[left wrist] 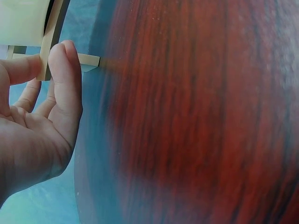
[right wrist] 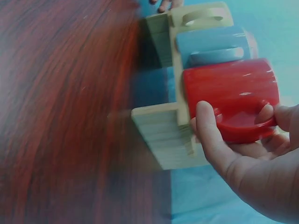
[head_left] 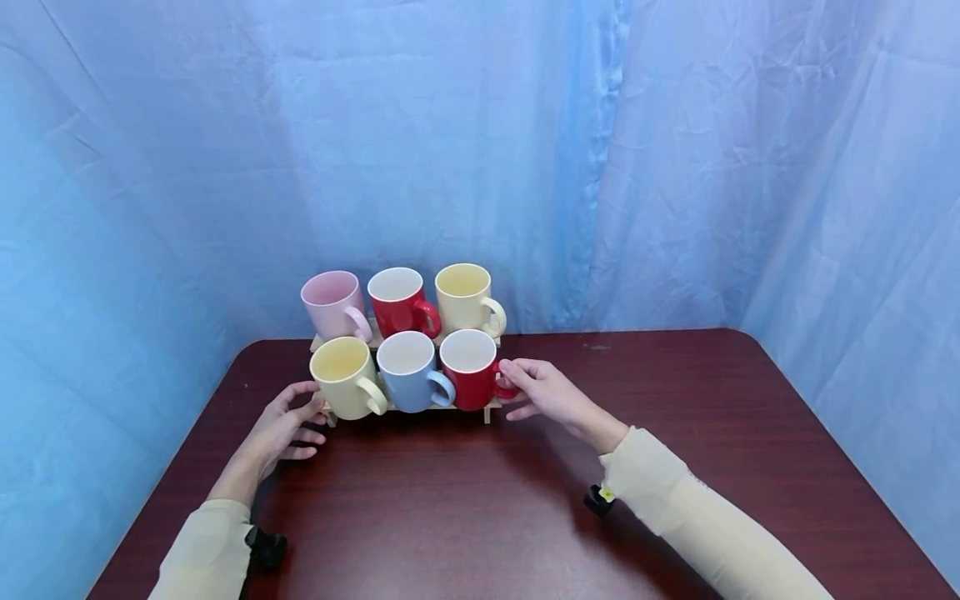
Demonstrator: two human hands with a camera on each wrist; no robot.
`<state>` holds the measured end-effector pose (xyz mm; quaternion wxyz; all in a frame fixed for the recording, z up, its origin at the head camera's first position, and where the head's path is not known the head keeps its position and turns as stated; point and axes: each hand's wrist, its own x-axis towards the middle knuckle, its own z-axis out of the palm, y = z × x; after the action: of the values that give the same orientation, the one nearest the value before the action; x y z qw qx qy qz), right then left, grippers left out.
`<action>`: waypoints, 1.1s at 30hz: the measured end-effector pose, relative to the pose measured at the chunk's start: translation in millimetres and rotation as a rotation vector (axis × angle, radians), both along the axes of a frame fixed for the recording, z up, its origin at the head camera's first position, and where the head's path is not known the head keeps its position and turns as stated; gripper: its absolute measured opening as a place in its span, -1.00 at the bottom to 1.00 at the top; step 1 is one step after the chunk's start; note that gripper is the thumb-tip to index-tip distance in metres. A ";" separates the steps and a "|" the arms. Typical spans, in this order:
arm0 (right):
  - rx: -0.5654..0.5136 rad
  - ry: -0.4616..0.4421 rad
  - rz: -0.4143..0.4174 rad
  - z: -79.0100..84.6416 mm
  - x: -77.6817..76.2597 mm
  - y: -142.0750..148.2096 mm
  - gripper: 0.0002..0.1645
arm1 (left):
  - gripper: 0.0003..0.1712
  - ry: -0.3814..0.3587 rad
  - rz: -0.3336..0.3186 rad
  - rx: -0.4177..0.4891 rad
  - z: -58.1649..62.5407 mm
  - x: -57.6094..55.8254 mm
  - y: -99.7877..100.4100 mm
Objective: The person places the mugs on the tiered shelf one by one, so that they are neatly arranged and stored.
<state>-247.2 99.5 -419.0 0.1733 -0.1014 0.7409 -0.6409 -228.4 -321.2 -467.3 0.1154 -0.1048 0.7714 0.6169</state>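
Observation:
A pale wooden two-step rack (right wrist: 154, 121) carries mugs in two rows. The front row has a yellow mug (head_left: 345, 379), a light-blue mug (head_left: 408, 372) and a red mug (head_left: 467, 375). Behind them stand a pink mug (head_left: 332, 304), another red mug (head_left: 397, 304) and another yellow mug (head_left: 462, 300). My left hand (head_left: 281, 429) pinches the rack's left end, thumb and fingers on the wooden edge (left wrist: 49, 51) in the left wrist view. At the other end my right hand (head_left: 551, 392) grips the front red mug by its handle, a fingertip showing through the loop.
The dark red-brown table (head_left: 450, 517) runs to light-blue curtains (head_left: 465, 150) behind and at both sides. The rack stands near the table's back edge, left of the middle.

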 end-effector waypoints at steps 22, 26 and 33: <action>0.095 0.062 -0.064 -17.5 4.6 -2.7 -0.46 | -0.32 0.007 -0.005 -0.010 -12.2 -1.0 -0.6; 0.109 0.093 -0.075 -15.4 5.7 -5.5 -0.44 | -0.35 0.014 0.001 -0.010 -10.2 -3.5 -0.7; 0.122 0.116 -0.059 -11.8 2.1 -7.1 -0.46 | -0.35 0.009 0.014 -0.006 -9.5 -5.6 -1.1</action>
<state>-245.1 92.5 -430.7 0.1170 -0.1060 0.7900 -0.5924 -234.0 -322.3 -476.8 0.1072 -0.1075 0.7730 0.6160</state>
